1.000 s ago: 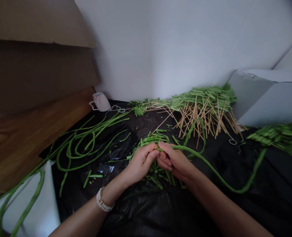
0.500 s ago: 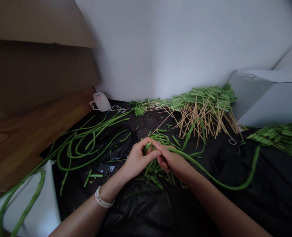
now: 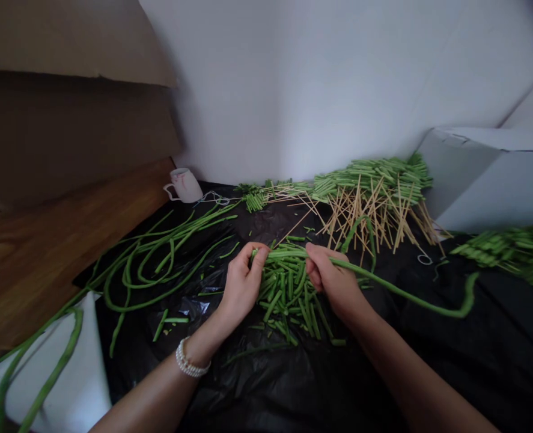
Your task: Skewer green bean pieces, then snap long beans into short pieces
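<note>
A long green yardlong bean (image 3: 396, 290) is stretched between my two hands, its free length curving off to the right. My left hand (image 3: 243, 278), with a white beaded bracelet on the wrist, pinches the bean's left end. Farther along, my right hand (image 3: 331, 276) has its fingers closed around the bean. Just below the held part lies a pile of short cut bean pieces (image 3: 288, 297) on black plastic sheeting (image 3: 266, 385). Several long whole beans (image 3: 135, 270) lie curled to the left.
Bean pieces threaded on wooden skewers (image 3: 374, 186) are heaped against the white wall; more skewered beans (image 3: 514, 252) lie at right. A white mug (image 3: 185, 185) lies tilted at the back left. A white box (image 3: 496, 174) stands right, a cardboard box (image 3: 68, 120) left.
My hands were together over the pile and have moved apart. My left hand now grips the bean's end and my right hand holds it farther right, with the pile uncovered.
</note>
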`<state>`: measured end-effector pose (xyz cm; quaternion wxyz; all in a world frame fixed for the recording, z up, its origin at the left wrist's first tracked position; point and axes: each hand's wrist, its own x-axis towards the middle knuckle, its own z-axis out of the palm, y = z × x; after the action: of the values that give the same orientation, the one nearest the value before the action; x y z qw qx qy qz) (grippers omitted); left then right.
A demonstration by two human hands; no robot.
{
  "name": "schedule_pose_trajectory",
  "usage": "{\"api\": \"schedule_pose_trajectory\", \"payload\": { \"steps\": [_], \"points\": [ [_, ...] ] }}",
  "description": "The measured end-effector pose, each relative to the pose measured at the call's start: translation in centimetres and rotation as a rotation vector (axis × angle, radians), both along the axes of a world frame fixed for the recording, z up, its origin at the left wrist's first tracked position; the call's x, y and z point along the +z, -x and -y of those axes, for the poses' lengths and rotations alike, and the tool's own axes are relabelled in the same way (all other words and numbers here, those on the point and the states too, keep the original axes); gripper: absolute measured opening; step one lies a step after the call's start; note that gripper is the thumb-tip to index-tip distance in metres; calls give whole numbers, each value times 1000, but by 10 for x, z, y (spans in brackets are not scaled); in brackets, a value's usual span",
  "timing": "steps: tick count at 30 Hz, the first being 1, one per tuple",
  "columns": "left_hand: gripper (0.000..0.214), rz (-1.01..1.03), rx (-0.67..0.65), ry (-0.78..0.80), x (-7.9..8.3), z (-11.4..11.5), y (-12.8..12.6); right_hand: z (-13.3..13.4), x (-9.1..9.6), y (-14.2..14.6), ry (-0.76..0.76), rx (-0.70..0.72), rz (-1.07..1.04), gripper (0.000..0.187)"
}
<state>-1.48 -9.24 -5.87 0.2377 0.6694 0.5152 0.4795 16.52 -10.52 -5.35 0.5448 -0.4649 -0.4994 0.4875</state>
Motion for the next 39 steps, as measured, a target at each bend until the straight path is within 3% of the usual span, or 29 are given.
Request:
{"api": "schedule_pose_trajectory", "payload": {
  "steps": [4,7,12,23,26,31,39],
  "points": [
    [27,-117,83,-207,-1,2,1,3,5,-1,-97,-69,297,47],
    [24,-306,-40,-318,-1,4,0,5,5,1,-165,-106,418,46],
    [24,-579,-223,-362,-3,6,-4,7,2,7,-208,-77,458,45],
    [22,-714,-340,-461,-1,11,-6,12,3,11,-269,44,486,39],
    [23,-619,-417,-373,3,13,-7,10,2,9,-217,132,394,40],
    [28,-331,-514,-121,13,19,-9,11,-1,11,95,351,-56,47],
    [36,183,-581,168,13,24,-14,14,1,17,274,526,-575,46]
  ]
}}
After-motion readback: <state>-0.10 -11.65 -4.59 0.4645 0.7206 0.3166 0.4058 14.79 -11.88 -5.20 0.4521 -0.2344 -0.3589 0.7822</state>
